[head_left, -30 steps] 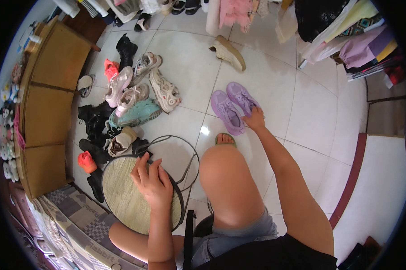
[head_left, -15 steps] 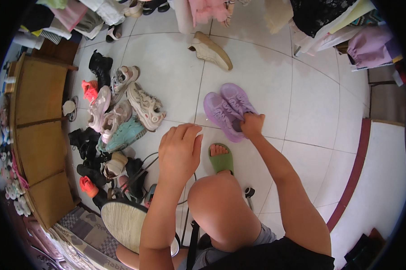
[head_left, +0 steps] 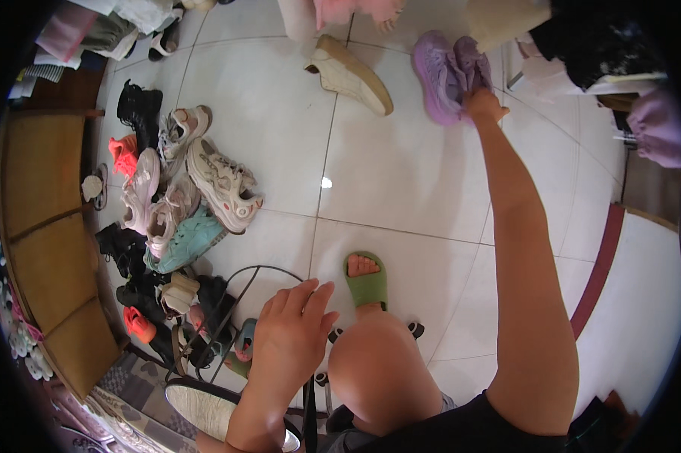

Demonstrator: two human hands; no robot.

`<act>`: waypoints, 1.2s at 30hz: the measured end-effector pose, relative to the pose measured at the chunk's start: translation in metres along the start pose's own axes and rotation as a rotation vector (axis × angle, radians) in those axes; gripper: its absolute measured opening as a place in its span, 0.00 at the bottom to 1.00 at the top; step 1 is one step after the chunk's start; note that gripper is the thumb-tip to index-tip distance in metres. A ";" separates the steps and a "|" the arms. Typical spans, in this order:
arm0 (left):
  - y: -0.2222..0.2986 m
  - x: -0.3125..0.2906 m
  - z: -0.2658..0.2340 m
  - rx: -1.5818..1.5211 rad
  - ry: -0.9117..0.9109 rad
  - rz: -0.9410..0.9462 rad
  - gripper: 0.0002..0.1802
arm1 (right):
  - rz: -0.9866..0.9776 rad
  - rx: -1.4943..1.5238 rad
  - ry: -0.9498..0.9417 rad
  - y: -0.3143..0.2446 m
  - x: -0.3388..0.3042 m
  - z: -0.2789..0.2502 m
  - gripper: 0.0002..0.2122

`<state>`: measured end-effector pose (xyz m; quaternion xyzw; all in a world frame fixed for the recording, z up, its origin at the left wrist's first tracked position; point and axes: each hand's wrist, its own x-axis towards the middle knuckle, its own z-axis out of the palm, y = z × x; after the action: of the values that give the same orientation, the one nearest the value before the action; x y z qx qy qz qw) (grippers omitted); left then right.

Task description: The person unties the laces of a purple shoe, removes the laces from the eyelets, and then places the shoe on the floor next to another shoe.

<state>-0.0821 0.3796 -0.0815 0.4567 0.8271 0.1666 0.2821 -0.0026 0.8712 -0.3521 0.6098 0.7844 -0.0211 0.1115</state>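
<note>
With my arm stretched far forward, my right hand is closed on the heel ends of a pair of light purple sneakers. The two shoes sit side by side, toes pointing away from me; whether their soles touch the floor I cannot tell. My left hand hovers beside my knee, fingers loosely extended and nothing in it. To the left of the purple pair, a single cream shoe with a tan sole lies on the tiles.
On the left spreads a heap of shoes, including a beige chunky sneaker, a teal sneaker and a black boot. A wooden cabinet stands beyond it. Hanging clothes line the far side. A green slipper is on my foot.
My right hand has carried the purple sneakers forward and to the right, from near my foot to beyond the cream shoe's right side. My left hand has moved slightly nearer me.
</note>
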 end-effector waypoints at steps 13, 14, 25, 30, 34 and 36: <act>-0.009 0.005 -0.011 -0.027 -0.003 -0.068 0.23 | -0.443 0.777 0.088 -0.139 -0.106 0.083 0.31; -0.010 0.004 -0.012 -0.031 -0.002 -0.066 0.23 | -0.403 0.723 0.056 -0.141 -0.105 0.080 0.31; -0.013 -0.011 0.002 -0.011 -0.022 -0.055 0.23 | -0.756 0.942 -0.451 -0.101 -0.084 -0.032 0.32; -0.013 -0.010 0.001 -0.001 -0.004 -0.020 0.22 | -0.666 0.460 0.022 -0.111 -0.112 0.049 0.32; -0.015 -0.011 -0.002 0.004 -0.034 -0.065 0.22 | -0.327 0.519 0.105 -0.089 -0.163 0.092 0.38; -0.015 -0.012 0.000 -0.001 -0.036 -0.072 0.22 | -0.238 0.651 -0.003 -0.080 -0.202 0.105 0.41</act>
<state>-0.0864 0.3611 -0.0859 0.4294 0.8377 0.1485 0.3030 -0.0167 0.6409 -0.4225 0.5177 0.8019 -0.2840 -0.0912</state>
